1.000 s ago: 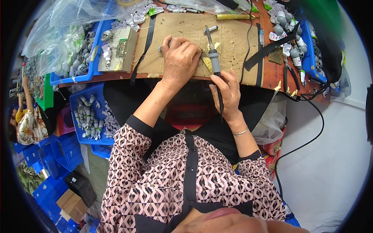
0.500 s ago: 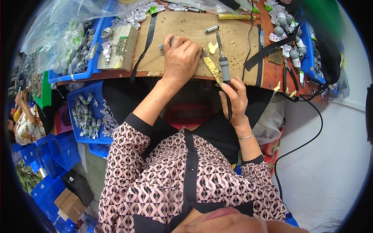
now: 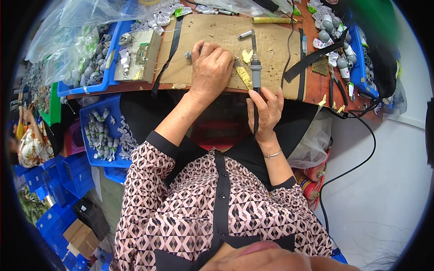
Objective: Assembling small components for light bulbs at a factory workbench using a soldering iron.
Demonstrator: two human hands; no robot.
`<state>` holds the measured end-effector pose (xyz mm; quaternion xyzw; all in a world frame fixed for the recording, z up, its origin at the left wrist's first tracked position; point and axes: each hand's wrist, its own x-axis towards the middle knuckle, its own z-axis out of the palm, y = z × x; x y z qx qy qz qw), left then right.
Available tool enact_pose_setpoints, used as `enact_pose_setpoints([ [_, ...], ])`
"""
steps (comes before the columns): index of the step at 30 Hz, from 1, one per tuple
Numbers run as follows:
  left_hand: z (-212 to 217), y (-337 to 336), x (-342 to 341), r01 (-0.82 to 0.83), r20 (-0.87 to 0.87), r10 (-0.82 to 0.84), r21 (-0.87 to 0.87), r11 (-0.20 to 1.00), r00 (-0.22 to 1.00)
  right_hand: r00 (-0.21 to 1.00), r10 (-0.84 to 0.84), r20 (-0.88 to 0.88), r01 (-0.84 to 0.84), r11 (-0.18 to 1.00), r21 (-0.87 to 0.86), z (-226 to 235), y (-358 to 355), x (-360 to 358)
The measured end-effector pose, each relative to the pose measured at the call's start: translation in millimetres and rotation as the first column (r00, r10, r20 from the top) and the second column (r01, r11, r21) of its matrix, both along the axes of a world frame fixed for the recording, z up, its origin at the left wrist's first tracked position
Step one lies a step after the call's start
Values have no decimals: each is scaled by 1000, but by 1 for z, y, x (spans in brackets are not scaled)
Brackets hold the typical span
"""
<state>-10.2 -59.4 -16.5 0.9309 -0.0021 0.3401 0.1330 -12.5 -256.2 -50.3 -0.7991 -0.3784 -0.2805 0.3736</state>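
Observation:
My right hand (image 3: 266, 110) grips a soldering iron (image 3: 256, 72) with a grey and black handle. Its metal tip points away from me, by a small metal cylinder (image 3: 245, 35) on the cardboard mat (image 3: 203, 29). My left hand (image 3: 210, 67) is closed over the mat, around a small grey piece (image 3: 200, 48) that its fingers mostly hide. A bit of grey (image 3: 188, 54) with thin wires shows beside that hand. Between the hands lies a worn yellow strip (image 3: 243, 77), with a yellow scrap (image 3: 247, 56) near the iron.
Blue trays of grey bulbs stand left (image 3: 111, 67) and right (image 3: 359, 58). A pale box (image 3: 144, 58) sits beside the mat; pliers (image 3: 337, 86) lie right. Below the table's left side is another parts tray (image 3: 97, 156). Black cable (image 3: 361, 160) hangs right. Another person (image 3: 34, 140) is far left.
My right hand has shifted left and turned the soldering iron more upright, bringing its tip to the metal cylinder, which sits slightly differently. The left hand stays almost in place.

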Motion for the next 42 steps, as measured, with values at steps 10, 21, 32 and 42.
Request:
enact_pose_setpoints([
  [10, -1, 0, 0, 1, 12, -1, -5, 1000, 1000, 989, 135, -63, -138, 990, -32, 1, -19, 8],
  [21, -3, 0, 1, -18, 8, 18, 24, 1000, 1000, 953, 265, -149, -277, 958, -70, 23, -49, 9],
  [32, -4, 0, 1, 14, 18, -15, 3, 1000, 1000, 963, 267, -42, -270, 953, -135, 20, -14, 28],
  [42, 6, 15, 7, 157, -30, -157, -17, 987, 987, 974, 218, -56, -221, 974, -59, 6, -2, 23],
])
